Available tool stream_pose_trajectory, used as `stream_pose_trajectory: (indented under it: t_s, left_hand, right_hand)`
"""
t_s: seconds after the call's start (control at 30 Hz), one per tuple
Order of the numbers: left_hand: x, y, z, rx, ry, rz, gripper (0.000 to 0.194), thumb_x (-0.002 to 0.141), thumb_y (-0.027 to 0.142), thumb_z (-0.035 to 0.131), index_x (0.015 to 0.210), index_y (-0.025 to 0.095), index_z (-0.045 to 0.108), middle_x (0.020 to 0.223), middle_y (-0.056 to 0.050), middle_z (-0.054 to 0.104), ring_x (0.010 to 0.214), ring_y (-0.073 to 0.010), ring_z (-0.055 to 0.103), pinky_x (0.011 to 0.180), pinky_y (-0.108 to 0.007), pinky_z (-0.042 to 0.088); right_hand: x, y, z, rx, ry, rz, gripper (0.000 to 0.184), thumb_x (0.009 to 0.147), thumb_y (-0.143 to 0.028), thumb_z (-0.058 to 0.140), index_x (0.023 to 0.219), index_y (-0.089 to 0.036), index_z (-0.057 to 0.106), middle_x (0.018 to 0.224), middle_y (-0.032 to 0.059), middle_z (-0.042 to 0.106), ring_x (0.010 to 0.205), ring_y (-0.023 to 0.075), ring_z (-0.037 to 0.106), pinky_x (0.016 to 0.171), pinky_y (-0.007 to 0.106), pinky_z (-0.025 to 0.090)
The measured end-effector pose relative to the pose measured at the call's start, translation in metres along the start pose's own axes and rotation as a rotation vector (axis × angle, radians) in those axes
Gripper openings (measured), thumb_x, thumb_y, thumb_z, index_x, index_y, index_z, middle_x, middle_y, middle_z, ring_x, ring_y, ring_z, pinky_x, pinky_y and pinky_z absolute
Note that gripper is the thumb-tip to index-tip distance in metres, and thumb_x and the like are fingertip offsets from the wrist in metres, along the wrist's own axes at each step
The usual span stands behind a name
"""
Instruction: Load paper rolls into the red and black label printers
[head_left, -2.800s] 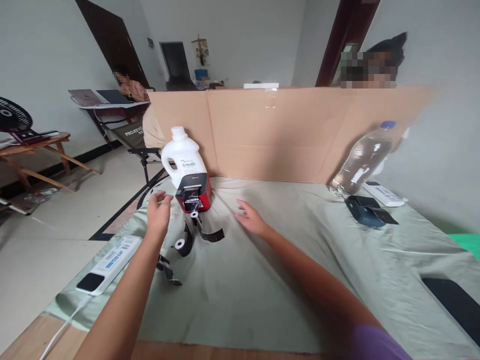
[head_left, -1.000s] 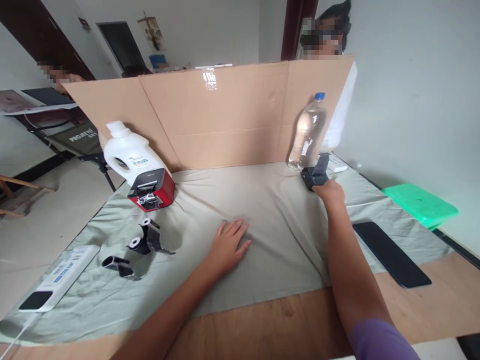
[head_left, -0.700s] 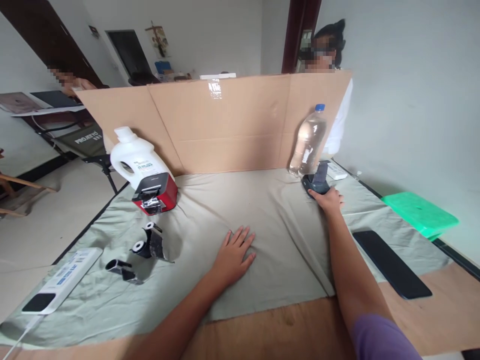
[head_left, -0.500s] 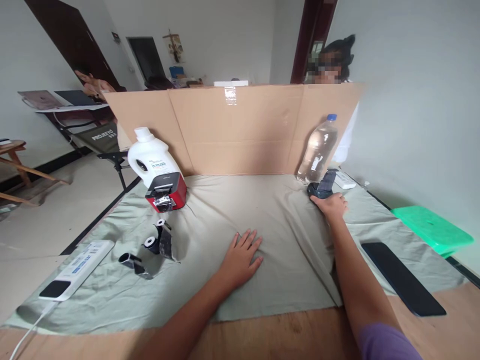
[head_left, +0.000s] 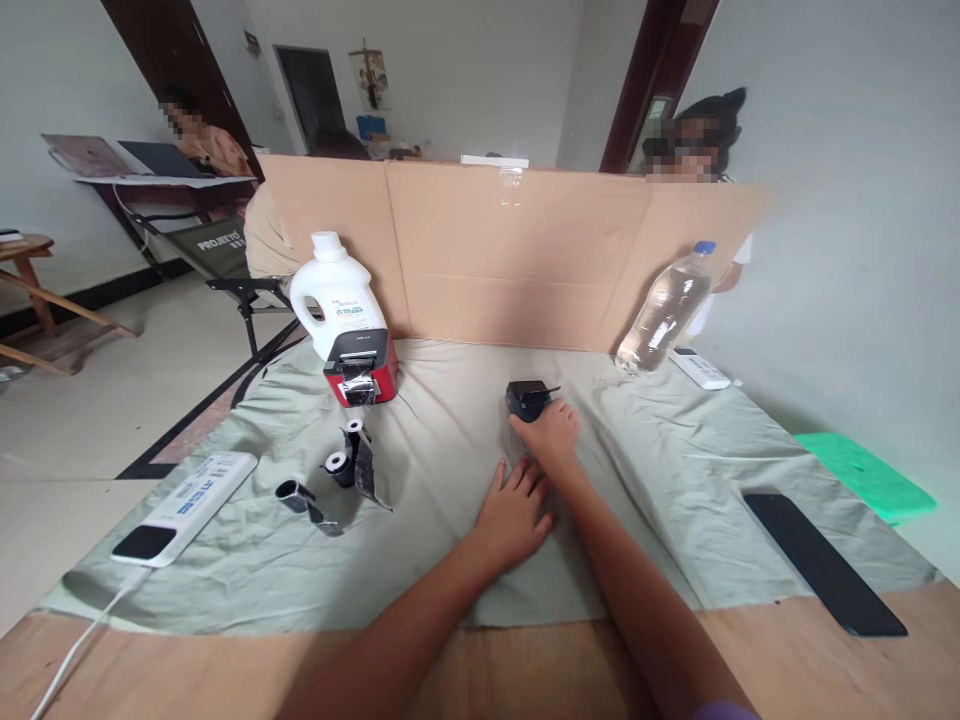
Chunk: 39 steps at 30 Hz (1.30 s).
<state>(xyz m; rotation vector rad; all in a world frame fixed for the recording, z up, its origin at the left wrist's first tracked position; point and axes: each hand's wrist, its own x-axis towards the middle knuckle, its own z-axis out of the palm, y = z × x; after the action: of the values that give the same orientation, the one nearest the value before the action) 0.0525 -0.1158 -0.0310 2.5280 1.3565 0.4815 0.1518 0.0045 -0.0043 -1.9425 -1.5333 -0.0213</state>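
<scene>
My right hand [head_left: 553, 432] grips the near side of a small black box-shaped device [head_left: 527, 396], with a thin dark flap sticking out of its top to the right. The device is at the middle of the cloth; its exact kind is not clear. Just nearer to me, my left hand [head_left: 514, 512] lies flat on the cloth [head_left: 450, 450], fingers spread, holding nothing. Left of it are loose rolls, partly unwound: a black roll [head_left: 341, 468], one with a white core [head_left: 355, 430] and a dark curled strip [head_left: 296, 497]. Behind them stands a red and black printer [head_left: 363, 366].
A white jug [head_left: 341, 290] stands behind the printer. A tilted water bottle [head_left: 667, 310] leans by the cardboard screen [head_left: 517, 250]. White power strips [head_left: 187, 510] lie left and far right [head_left: 700, 369]; a dark phone [head_left: 823, 563] lies near right. People sit beyond the screen.
My right hand has carried the black device from beside the bottle leftward to the middle of the cloth. My left hand stays flat. The camera view has turned slightly left.
</scene>
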Motion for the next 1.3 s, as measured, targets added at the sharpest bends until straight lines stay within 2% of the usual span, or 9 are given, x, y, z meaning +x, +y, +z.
stream_pose_trajectory:
  t_s: [0.23, 0.33, 0.43, 0.57, 0.67, 0.8, 1.03, 1.17, 1.3]
  left_hand:
    - [-0.001, 0.001, -0.002, -0.097, 0.071, 0.006, 0.055, 0.097, 0.045, 0.046, 0.147, 0.023, 0.046, 0.154, -0.011, 0.046, 0.148, -0.0312, 0.032, 0.123, -0.061, 0.017]
    - [-0.002, 0.002, -0.015, -0.19, 0.131, -0.032, 0.039, 0.094, 0.033, 0.052, 0.13, 0.023, 0.062, 0.136, -0.01, 0.063, 0.133, -0.0287, 0.052, 0.118, -0.054, 0.031]
    - [0.007, -0.008, -0.037, -0.277, 0.259, -0.175, 0.024, 0.094, 0.025, 0.05, 0.105, 0.024, 0.071, 0.107, -0.006, 0.075, 0.104, -0.023, 0.067, 0.103, -0.043, 0.046]
    - [0.043, -0.045, -0.056, -0.428, 0.399, -0.415, 0.025, 0.092, 0.024, 0.052, 0.11, 0.022, 0.07, 0.107, -0.006, 0.076, 0.098, -0.0206, 0.07, 0.091, -0.034, 0.054]
    - [0.072, -0.075, -0.052, -0.469, 0.359, -0.513, 0.036, 0.091, 0.019, 0.055, 0.124, 0.018, 0.068, 0.123, -0.009, 0.073, 0.109, -0.0216, 0.07, 0.1, -0.033, 0.052]
    - [0.086, -0.093, -0.035, -0.474, 0.37, -0.481, 0.041, 0.094, 0.02, 0.051, 0.133, 0.023, 0.065, 0.132, -0.005, 0.067, 0.122, -0.0208, 0.064, 0.108, -0.033, 0.048]
    - [0.075, -0.085, -0.031, -0.238, 0.305, -0.528, 0.043, 0.094, 0.019, 0.05, 0.135, 0.026, 0.064, 0.126, -0.006, 0.071, 0.112, -0.0223, 0.069, 0.103, -0.035, 0.049]
    - [0.075, -0.082, -0.033, -0.081, 0.273, -0.503, 0.046, 0.092, 0.012, 0.05, 0.133, 0.026, 0.065, 0.131, -0.007, 0.068, 0.12, -0.0238, 0.064, 0.105, -0.038, 0.046]
    - [0.074, -0.082, -0.033, -0.028, 0.248, -0.484, 0.049, 0.091, 0.009, 0.05, 0.133, 0.029, 0.065, 0.129, -0.006, 0.069, 0.128, -0.0237, 0.059, 0.109, -0.04, 0.04]
  right_hand:
    - [-0.017, -0.006, -0.005, -0.015, -0.068, 0.031, 0.073, 0.064, -0.067, 0.073, 0.11, -0.014, 0.051, 0.108, 0.0279, 0.063, 0.108, 0.0468, 0.059, 0.093, 0.054, 0.04]
    - [-0.017, 0.002, -0.012, -0.042, -0.132, 0.0, 0.079, 0.064, -0.073, 0.072, 0.112, -0.014, 0.053, 0.109, 0.0256, 0.063, 0.108, 0.044, 0.061, 0.092, 0.05, 0.04]
    - [-0.014, 0.014, -0.012, -0.067, -0.179, -0.117, 0.085, 0.065, -0.072, 0.072, 0.122, -0.012, 0.052, 0.115, 0.0253, 0.063, 0.112, 0.043, 0.058, 0.093, 0.048, 0.038]
    - [-0.011, 0.024, -0.003, -0.036, -0.168, -0.244, 0.092, 0.071, -0.065, 0.069, 0.139, -0.009, 0.043, 0.12, 0.0241, 0.063, 0.116, 0.0413, 0.054, 0.095, 0.047, 0.035]
    - [-0.012, 0.025, -0.001, 0.013, -0.161, -0.276, 0.094, 0.07, -0.061, 0.068, 0.144, -0.01, 0.04, 0.124, 0.0219, 0.063, 0.115, 0.0397, 0.054, 0.094, 0.046, 0.035]
    - [-0.014, 0.026, -0.005, 0.067, -0.153, -0.324, 0.091, 0.068, -0.057, 0.069, 0.144, -0.015, 0.043, 0.126, 0.0197, 0.064, 0.114, 0.0381, 0.055, 0.095, 0.046, 0.034]
    - [-0.022, 0.029, -0.002, 0.073, -0.134, -0.321, 0.099, 0.068, -0.065, 0.069, 0.145, -0.01, 0.041, 0.12, 0.0205, 0.065, 0.11, 0.0381, 0.054, 0.094, 0.046, 0.033]
    - [-0.024, 0.027, -0.002, 0.049, -0.137, -0.305, 0.099, 0.071, -0.064, 0.068, 0.145, -0.005, 0.038, 0.127, 0.0235, 0.061, 0.111, 0.0367, 0.053, 0.092, 0.044, 0.034]
    - [-0.021, 0.028, -0.002, 0.06, -0.178, -0.283, 0.098, 0.068, -0.069, 0.069, 0.141, -0.01, 0.042, 0.127, 0.0202, 0.062, 0.111, 0.0359, 0.054, 0.091, 0.043, 0.037]
